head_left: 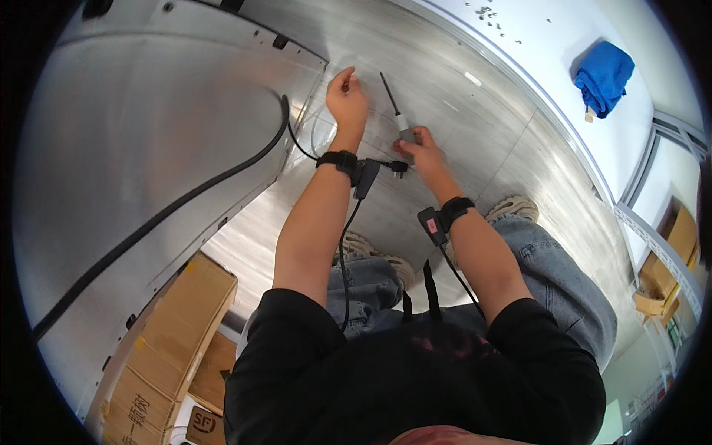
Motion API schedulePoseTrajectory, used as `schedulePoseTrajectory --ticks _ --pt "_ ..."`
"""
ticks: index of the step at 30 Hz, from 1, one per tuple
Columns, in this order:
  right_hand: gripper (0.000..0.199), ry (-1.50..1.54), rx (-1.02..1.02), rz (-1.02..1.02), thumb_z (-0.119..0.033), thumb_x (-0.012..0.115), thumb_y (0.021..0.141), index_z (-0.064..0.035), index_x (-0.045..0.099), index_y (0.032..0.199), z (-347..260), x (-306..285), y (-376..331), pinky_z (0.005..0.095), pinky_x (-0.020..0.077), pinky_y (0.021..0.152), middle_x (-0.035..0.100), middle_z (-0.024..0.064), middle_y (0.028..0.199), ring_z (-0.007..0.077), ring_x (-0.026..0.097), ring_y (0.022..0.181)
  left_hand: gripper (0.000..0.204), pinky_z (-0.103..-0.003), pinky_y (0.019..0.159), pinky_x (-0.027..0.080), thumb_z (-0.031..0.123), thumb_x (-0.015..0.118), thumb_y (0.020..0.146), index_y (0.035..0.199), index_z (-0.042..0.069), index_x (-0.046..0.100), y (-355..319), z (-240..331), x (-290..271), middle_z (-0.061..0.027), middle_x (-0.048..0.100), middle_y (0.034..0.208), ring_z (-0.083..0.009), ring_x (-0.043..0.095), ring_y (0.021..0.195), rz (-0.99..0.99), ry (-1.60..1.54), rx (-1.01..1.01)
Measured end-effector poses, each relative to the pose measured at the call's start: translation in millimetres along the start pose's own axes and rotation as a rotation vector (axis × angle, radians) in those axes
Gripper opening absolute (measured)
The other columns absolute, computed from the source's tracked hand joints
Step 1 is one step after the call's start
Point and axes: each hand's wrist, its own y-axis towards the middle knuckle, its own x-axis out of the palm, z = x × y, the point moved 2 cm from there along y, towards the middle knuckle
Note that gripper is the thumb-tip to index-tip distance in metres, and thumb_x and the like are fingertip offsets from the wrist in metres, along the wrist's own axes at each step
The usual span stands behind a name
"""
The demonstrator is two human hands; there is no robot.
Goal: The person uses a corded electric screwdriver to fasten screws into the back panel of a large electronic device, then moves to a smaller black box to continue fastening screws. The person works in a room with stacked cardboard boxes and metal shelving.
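Note:
My right hand [421, 154] is closed around the grey handle of a screwdriver [403, 122]. Its long dark shaft points up and away, toward the far left. My left hand [347, 102] is raised beside the corner of a large metal panel [170, 111], with its fingers curled in. Whatever may be between those fingers is too small to make out. A black power plug [399, 169] shows between my wrists, below the screwdriver. The thick black cable [185, 196] runs across the metal panel and bends toward my left wrist.
Cardboard boxes [174, 319] stand at the lower left. To the right, a white surface [534, 67] carries a blue cloth [604, 78] and several small metal parts [486, 13]. Thin cords hang from the black bands on my wrists. Grey flooring [475, 133] lies beneath my hands.

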Motion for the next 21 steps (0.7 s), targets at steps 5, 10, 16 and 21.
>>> schedulePoseTrajectory --ticks 5,10,16,21 --pt "0.032 -0.008 0.304 -0.213 -0.018 0.055 0.091 -0.0087 0.038 0.116 -22.7 53.5 -37.5 0.0330 0.0516 0.063 0.056 0.0104 0.101 0.0216 0.062 0.089 0.023 -0.027 0.062 0.049 0.010 0.050 0.091 0.113 0.001 0.053 -16.4 -22.3 -67.0 -0.0055 0.058 0.086 -0.0138 0.057 0.072 0.150 -0.169 -0.402" --pt "0.044 -0.248 0.245 -0.278 -0.032 0.056 0.091 -0.0097 0.040 0.125 -21.2 69.9 -26.8 0.0289 0.0482 0.052 0.056 0.0085 0.091 0.0162 0.060 0.069 0.021 -0.030 0.065 0.051 0.019 0.045 0.096 0.105 0.003 0.053 -13.6 -31.6 -89.5 -0.0083 0.062 0.092 -0.0175 0.060 0.074 -0.044 -0.269 -0.617" --pt "0.046 -0.263 0.226 -0.218 -0.035 0.060 0.087 -0.0099 0.048 0.124 -25.4 72.3 -15.0 0.0265 0.0406 0.043 0.056 0.0067 0.078 0.0118 0.050 0.049 0.018 -0.031 0.065 0.052 0.023 0.046 0.096 0.105 0.009 0.053 4.3 -34.1 -87.3 -0.0043 0.063 0.087 -0.0154 0.059 0.070 -0.068 -0.316 -0.684" --pt "0.045 -0.135 0.230 -0.190 -0.036 0.059 0.088 -0.0086 0.049 0.123 -19.5 65.3 -9.9 0.0264 0.0383 0.041 0.056 0.0074 0.078 0.0106 0.047 0.047 0.020 -0.029 0.064 0.050 0.020 0.055 0.092 0.109 0.009 0.058 9.4 -39.5 -82.2 -0.0073 0.065 0.089 -0.0145 0.057 0.068 -0.022 -0.269 -0.700"
